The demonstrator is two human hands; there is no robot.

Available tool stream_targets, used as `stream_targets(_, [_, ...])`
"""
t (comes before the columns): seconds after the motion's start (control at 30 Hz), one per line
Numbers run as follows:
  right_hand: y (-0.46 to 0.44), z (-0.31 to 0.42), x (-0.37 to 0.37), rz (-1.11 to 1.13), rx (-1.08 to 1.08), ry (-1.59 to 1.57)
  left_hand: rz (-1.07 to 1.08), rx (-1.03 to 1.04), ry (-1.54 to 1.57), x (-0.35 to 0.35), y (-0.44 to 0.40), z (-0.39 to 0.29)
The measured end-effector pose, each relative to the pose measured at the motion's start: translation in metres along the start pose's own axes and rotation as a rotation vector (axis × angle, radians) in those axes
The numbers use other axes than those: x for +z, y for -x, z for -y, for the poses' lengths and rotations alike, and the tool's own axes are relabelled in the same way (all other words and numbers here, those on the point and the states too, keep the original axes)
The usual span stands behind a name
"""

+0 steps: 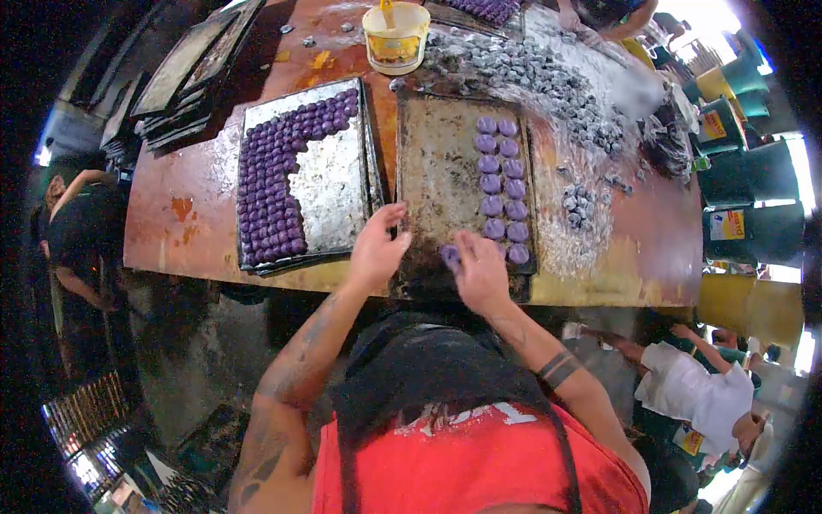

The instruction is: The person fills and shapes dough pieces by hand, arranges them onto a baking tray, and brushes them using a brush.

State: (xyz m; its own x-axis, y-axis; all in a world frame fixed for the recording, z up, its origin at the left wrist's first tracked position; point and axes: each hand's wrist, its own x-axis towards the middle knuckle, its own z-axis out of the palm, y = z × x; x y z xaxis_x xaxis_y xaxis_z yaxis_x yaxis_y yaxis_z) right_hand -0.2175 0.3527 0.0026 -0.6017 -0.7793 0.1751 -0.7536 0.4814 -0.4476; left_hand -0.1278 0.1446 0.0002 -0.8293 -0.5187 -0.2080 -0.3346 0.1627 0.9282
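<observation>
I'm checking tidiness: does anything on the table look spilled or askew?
Yes: white powder is strewn loose on the table, right of the stained tray, and looks spilled, though it may be deliberate dusting.

Dough discs (491, 183) are violet; dough balls (265, 188), dark purple; bucket (398, 53), yellow; tank top (462, 471), red, white-lettered; worn tray (437, 154), mottled brown.

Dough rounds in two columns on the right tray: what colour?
Light purple; the dough rounds show best in the head view.

Rough metal tray (437, 158), smooth rounds (491, 184)
</observation>
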Motion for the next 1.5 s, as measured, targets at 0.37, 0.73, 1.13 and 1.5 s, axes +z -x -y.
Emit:
stream_targets(0.37, [-0.050,-0.212,-0.059,-0.271,0.189,0.202,-0.080,-0.044,-0.305,-0.008,0.019,0.024])
stream_targets(0.73, [0.022,-0.329,-0.067,-0.285,0.477,-0.463,-0.681,-0.176,-1.317,-0.124,-0.033,0.054])
stream_targets(1.13, [-0.007,-0.228,-0.096,0.027,0.032,-0.039,-0.460,-0.247,0.709,0.012,-0.009,-0.005])
stream_targets(1.5, [-0.049,-0.129,-0.109,-0.056,-0.227,-0.711,-0.096,-0.310,0.604,0.159,-0.027,-0.088])
